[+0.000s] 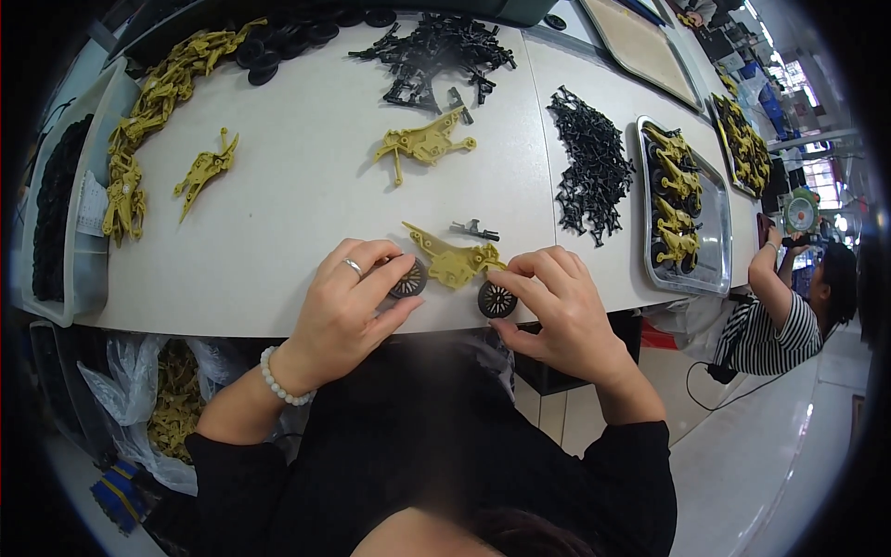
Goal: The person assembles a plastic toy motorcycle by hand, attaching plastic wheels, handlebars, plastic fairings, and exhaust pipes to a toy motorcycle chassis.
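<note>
A yellow toy motorcycle body part (452,264) lies near the table's front edge, between my hands. My left hand (343,295) has thumb and fingers closed on a black spoked wheel (409,278) at the part's left end. At the right end, my right hand (563,304) pinches a second spoked wheel (497,299), with its fingertips close to the yellow plastic. Just beyond the body lies a small black fork-like piece (475,229). Farther off, another yellow body part (425,146) rests near a small black piece (460,105).
A lone yellow part (206,173) and a yellow heap (172,93) are on the left, by a bin (91,251). Black pieces lie in piles (436,58) (594,167), wheels (278,45) at the back. A metal tray (710,269) holds assembled toys. Someone in stripes (780,325) works at right.
</note>
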Demonstrator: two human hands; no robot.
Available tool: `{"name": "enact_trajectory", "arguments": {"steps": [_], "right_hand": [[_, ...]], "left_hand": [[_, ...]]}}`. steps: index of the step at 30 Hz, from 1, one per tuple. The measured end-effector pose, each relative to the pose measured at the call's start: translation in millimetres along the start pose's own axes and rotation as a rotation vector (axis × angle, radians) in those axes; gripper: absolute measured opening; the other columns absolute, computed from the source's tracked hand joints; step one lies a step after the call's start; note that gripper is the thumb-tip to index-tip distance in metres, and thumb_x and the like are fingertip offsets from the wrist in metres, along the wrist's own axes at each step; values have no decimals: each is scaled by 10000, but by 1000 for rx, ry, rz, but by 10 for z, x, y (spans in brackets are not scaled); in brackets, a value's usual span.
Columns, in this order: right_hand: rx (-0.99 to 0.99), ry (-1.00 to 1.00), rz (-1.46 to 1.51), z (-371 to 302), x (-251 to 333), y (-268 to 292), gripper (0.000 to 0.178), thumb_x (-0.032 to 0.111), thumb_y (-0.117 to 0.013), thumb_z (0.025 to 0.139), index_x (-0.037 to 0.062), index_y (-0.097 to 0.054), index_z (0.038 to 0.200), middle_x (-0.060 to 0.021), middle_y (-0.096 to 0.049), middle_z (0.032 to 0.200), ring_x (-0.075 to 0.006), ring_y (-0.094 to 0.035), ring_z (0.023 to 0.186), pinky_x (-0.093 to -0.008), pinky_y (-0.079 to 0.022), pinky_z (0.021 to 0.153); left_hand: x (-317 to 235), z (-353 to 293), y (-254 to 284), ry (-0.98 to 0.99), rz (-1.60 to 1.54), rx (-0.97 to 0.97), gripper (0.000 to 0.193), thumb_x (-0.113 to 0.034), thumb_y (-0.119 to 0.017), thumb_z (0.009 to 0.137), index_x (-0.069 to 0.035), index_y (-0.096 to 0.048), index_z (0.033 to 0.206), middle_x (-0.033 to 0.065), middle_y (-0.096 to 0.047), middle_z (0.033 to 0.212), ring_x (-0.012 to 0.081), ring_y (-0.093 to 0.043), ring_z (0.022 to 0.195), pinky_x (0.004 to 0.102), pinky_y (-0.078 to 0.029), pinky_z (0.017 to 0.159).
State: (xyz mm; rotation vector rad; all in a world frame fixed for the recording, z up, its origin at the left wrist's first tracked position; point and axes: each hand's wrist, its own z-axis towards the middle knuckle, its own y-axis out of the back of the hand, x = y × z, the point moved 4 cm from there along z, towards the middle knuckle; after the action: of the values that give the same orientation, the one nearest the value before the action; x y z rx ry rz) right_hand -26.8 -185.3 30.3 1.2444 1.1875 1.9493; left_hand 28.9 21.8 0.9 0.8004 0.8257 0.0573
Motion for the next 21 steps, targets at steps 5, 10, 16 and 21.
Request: {"name": "enact_trajectory", "arguments": {"steps": [5,10,16,21], "right_hand": [[-20,-18,-9,0,-19,-17,500,81,-761,601,63,-620,1080,-75,-569,969,-253,-545,878,-364,-431,785],[-16,-16,0,-3,-24,-21,509,86,-767,598,58,-618,1084,-77,-569,969,-251,-543,873,-365,-430,779],[-17,-52,-15,-11,-32,-16,492,96,-766,612,56,-621,1080,-76,-569,966,-247,-542,870,-365,-429,774],[-20,-78,-49,-25,-18,-22,482,121,-780,626,56,-622,1077,-73,-569,962,-242,-543,871,-362,-429,773]], "left_hand": [[8,36,-8,-1,43,-23,410,-66,-774,675,32,-623,1044,114,-598,1007,271,-564,878,348,-489,742],[18,66,-16,5,67,-25,406,-68,-784,672,28,-628,1034,112,-603,1001,271,-567,865,342,-493,725],[8,76,-41,55,103,-43,400,-85,-802,669,27,-631,1012,117,-603,976,278,-567,856,343,-492,711],[11,71,-85,61,176,-43,398,-98,-808,663,25,-629,997,120,-598,957,282,-560,842,349,-489,703]]}}
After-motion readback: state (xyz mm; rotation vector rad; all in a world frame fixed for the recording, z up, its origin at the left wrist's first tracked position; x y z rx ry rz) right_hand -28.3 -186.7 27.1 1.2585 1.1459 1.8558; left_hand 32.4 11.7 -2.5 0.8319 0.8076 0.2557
